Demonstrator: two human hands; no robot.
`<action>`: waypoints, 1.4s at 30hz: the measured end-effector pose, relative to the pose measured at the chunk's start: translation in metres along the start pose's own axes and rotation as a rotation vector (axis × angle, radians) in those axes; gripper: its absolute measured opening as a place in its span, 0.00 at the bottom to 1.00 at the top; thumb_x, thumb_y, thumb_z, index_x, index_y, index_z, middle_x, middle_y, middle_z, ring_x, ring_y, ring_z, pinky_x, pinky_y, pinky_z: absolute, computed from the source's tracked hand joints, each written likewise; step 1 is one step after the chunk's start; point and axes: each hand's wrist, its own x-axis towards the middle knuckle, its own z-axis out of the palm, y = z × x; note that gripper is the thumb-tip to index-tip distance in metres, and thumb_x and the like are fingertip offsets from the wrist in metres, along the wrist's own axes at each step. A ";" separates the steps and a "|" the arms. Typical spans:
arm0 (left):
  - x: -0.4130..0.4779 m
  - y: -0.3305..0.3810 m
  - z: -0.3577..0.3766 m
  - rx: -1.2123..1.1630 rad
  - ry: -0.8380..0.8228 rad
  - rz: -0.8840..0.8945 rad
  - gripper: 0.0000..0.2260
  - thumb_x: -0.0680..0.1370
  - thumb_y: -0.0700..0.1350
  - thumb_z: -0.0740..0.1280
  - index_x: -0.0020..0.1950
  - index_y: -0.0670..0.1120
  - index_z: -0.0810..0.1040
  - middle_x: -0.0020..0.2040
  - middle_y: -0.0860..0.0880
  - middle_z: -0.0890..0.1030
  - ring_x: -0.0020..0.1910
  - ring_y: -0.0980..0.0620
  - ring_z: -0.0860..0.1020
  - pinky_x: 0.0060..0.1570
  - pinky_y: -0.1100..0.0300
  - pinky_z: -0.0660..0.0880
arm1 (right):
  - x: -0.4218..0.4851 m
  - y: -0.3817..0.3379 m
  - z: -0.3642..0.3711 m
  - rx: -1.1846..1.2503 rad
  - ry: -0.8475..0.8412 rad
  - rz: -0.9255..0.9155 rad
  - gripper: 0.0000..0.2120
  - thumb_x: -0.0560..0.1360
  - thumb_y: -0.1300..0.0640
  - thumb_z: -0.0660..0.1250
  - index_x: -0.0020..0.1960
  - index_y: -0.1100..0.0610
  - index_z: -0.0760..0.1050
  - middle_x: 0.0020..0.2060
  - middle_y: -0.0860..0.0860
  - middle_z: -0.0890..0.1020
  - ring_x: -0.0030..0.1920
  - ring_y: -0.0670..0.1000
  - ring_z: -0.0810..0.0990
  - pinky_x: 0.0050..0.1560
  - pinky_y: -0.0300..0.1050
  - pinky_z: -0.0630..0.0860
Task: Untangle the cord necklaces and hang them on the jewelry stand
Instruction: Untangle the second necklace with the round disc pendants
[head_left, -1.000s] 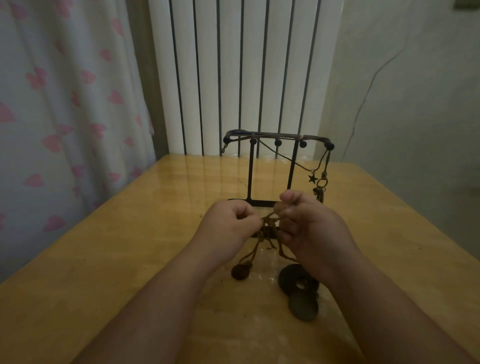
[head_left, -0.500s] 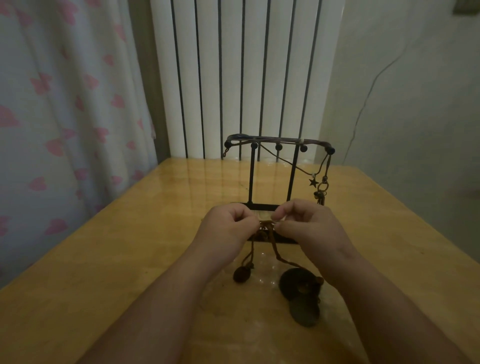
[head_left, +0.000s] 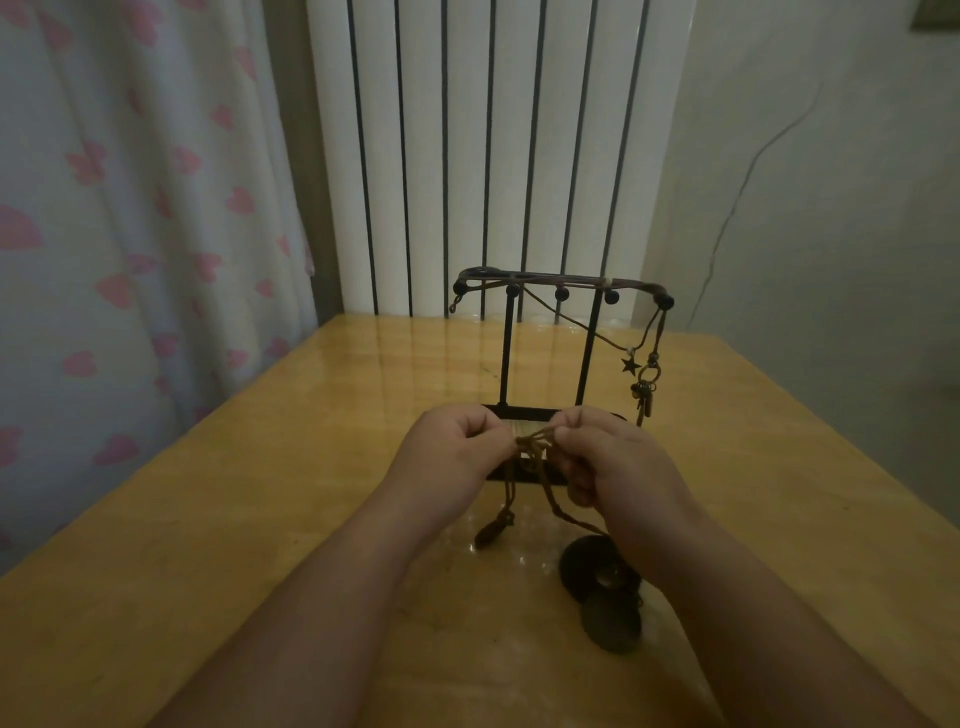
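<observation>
Left grip (head_left: 457, 447) and right grip (head_left: 618, 457), both with fingers curled, pinch the knotted cords (head_left: 532, 448) between them at frame centre; strands drop to a small pendant (head_left: 491, 532) and two dark discs (head_left: 613, 623) on the surface (head_left: 260, 493), lower right; just behind rises the stand (head_left: 506, 353), a cord draped over its top bar, a star (head_left: 630, 365) hanging at right.

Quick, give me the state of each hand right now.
Left hand: closed, pinching the tangled cord necklaces.
Right hand: closed, pinching the same tangle from the other side.
</observation>
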 end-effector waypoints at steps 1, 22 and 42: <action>-0.001 0.000 0.000 -0.002 0.005 -0.001 0.10 0.77 0.43 0.66 0.35 0.50 0.77 0.25 0.61 0.74 0.29 0.67 0.73 0.35 0.66 0.67 | -0.001 -0.001 -0.001 -0.056 0.014 -0.030 0.09 0.79 0.59 0.61 0.44 0.55 0.78 0.33 0.49 0.76 0.34 0.47 0.73 0.38 0.42 0.68; -0.003 -0.003 0.005 0.186 0.005 0.072 0.05 0.77 0.44 0.68 0.43 0.53 0.79 0.40 0.54 0.79 0.40 0.60 0.76 0.36 0.70 0.69 | -0.002 0.006 -0.005 -0.624 0.021 -0.300 0.06 0.76 0.51 0.67 0.46 0.39 0.74 0.38 0.43 0.79 0.39 0.43 0.78 0.39 0.36 0.75; 0.000 -0.009 0.004 0.042 -0.051 0.039 0.07 0.82 0.44 0.63 0.51 0.51 0.81 0.43 0.52 0.84 0.42 0.60 0.82 0.44 0.62 0.80 | 0.001 0.009 -0.003 -0.565 0.082 -0.314 0.03 0.76 0.45 0.68 0.50 0.39 0.76 0.41 0.40 0.83 0.42 0.39 0.81 0.44 0.37 0.79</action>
